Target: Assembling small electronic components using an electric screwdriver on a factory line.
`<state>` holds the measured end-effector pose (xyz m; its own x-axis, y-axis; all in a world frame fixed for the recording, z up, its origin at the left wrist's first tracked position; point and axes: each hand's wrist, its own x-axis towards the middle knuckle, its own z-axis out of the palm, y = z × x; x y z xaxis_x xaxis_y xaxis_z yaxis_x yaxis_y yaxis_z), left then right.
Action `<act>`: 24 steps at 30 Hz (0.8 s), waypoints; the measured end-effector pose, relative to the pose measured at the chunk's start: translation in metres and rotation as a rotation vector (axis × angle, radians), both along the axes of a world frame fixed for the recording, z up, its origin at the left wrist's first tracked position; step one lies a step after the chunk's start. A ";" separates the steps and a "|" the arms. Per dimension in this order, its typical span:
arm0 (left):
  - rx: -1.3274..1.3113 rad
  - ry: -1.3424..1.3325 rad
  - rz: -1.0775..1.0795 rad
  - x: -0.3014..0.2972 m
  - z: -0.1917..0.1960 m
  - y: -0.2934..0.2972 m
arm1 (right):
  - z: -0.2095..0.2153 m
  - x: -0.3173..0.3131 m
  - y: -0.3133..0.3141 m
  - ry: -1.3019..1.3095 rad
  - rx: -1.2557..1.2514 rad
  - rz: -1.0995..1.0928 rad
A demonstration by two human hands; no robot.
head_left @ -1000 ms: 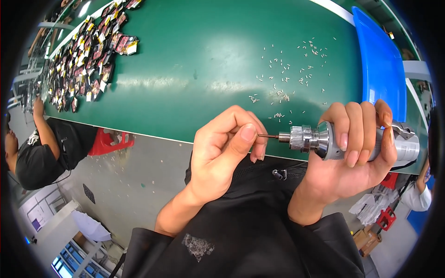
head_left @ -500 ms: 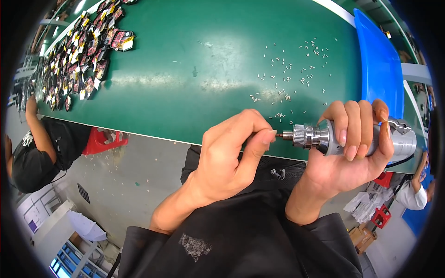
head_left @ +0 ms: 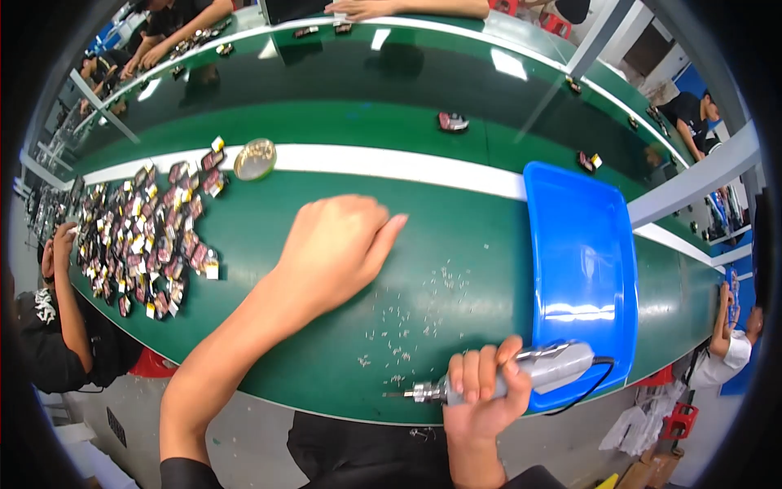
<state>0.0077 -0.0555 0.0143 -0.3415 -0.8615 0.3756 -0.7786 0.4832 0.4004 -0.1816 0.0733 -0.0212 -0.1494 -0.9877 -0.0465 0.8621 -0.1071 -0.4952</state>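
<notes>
My right hand [head_left: 486,383] is wrapped round a grey electric screwdriver [head_left: 562,367] with a ribbed metal collar, its thin bit pointing left above the table's near edge. Over the middle of the green table [head_left: 444,220] reaches my left hand [head_left: 336,248], back upward, fingers curled under and thumb stretched out to the right. Whatever its fingers hold, if anything, is hidden. Loose small silver screws [head_left: 399,326] lie scattered between the two hands. To the left spreads a heap of small black devices [head_left: 147,240] with reddish faces and white and yellow tabs.
A blue tray [head_left: 580,269] stands right of the screws, beside the screwdriver's black cable [head_left: 599,381]. A round shallow dish [head_left: 251,173] sits by the white rail [head_left: 391,165]. Beyond runs a green belt [head_left: 358,122] carrying a few devices. Other people sit left, right and across.
My view has lifted to show the far side. My left hand has left the screwdriver's tip and moved forward over the table. My right hand still holds the screwdriver, now lower in view.
</notes>
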 end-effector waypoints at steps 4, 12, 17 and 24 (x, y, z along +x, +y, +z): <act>-0.052 -0.092 0.095 -0.029 -0.017 -0.080 | 0.002 0.003 0.006 -0.008 0.059 0.047; -0.057 -0.206 0.208 -0.082 -0.042 -0.172 | -0.002 0.002 0.003 -0.008 0.066 0.107; -0.124 -0.222 -0.058 -0.029 -0.034 -0.162 | 0.000 0.004 0.005 -0.003 0.078 0.127; -0.131 -0.094 -0.113 0.044 -0.024 0.017 | 0.001 -0.002 -0.001 0.024 0.036 0.073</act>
<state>0.0519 -0.0387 -0.0100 -0.4724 -0.7612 0.4442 -0.7471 0.6133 0.2565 -0.1837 0.0719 -0.0198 -0.0782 -0.9938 -0.0790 0.8549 -0.0261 -0.5181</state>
